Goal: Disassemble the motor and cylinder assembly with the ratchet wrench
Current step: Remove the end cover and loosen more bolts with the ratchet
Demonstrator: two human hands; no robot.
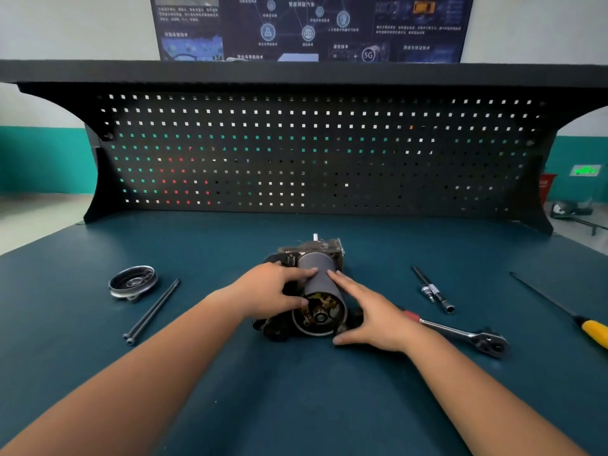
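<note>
1. Motor and cylinder assembly (324, 291) is laid mid-workbench (296, 406), open end toward the camera; brush gear is exposed inside.
2. Step judged: fastener work looks finished. End cap (133, 283) and two through bolts (153, 310) are set down left of the assembly, and the ratchet wrench (454, 330) is parked just right of it. Pulling off the cylinder housing (318, 261) is in hand.
3. Grip: left hand (273, 291) is wrapped on the housing, fingers over the top, thumb at the open rim. Right hand (371, 315) is laid flat against the opposite flank, fingers straight, nothing clasped.
4. Next move, judged: housing to be drawn straight along its axis with the base held down; cocking to be avoided.
5. Hidden or unclear: the base on either side of the housing is covered by the hands. The far end of the assembly is poorly resolved. Remaining fasteners cannot be told. Ratchet grip is partly masked by the right hand. Extension bar (432, 289) lies right of the assembly. Screwdriver (592, 329), far right of it, is cut off at the frame edge.
</note>
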